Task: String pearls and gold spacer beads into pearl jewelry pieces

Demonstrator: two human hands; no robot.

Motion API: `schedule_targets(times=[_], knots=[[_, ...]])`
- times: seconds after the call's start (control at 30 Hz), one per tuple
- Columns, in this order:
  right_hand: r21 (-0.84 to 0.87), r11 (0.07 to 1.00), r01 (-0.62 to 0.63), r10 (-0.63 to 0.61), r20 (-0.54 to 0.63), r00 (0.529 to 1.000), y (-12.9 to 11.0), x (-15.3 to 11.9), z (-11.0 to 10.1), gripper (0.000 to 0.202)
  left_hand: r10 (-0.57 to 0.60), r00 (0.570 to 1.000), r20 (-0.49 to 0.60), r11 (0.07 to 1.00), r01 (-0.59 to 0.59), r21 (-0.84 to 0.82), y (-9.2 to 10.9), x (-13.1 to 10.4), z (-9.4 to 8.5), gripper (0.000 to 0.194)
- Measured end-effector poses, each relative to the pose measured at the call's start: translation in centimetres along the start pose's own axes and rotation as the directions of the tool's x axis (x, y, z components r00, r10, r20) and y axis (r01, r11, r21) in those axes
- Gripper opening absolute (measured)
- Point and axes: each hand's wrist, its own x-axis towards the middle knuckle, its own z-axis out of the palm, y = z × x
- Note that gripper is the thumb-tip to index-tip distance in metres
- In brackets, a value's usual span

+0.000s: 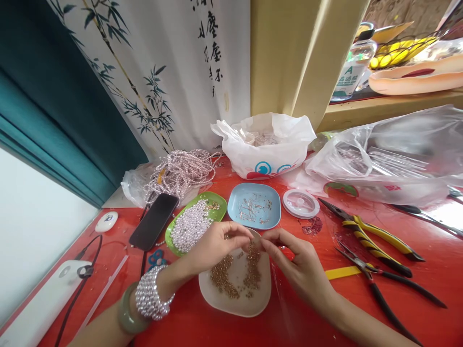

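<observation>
My left hand (220,243) and my right hand (294,258) meet over the far side of a cream plate (237,306). Fingertips on both are pinched together, almost touching; whatever lies between them is too small to make out. Small gold beads (221,279) lie on the plate in two heaps. A pearl bracelet (152,294) and a jade-coloured bangle (130,308) circle my left wrist. Beyond that hand, a green plate (169,237) carries pale pearl beads (191,226) and some gold pieces. Behind both hands, a blue plate (237,196) contains small metal findings.
Right of the plates lie a clear spool (301,203), yellow-black pliers (369,241) and thin-nosed pliers (365,270). Plastic bags (267,149) stand behind. At left are strung pearls (184,171), a phone (155,221), a white power bank (47,299) and a cable (72,303).
</observation>
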Motion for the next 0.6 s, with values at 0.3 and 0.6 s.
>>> schedule_targets(times=[0.3,0.6], knots=[[-0.028,1.000,-0.010,0.008,-0.062,0.998,-0.1,-0.1,0.0,0.019,0.210,0.955,0.207,0.708,-0.295,0.642,-0.8,-0.5,0.8,0.018],[-0.019,1.000,-0.007,0.006,-0.067,0.998,-0.3,0.0,0.1,0.018,0.129,0.981,0.146,0.650,-0.194,0.735,-0.7,-0.4,1.5,0.006]])
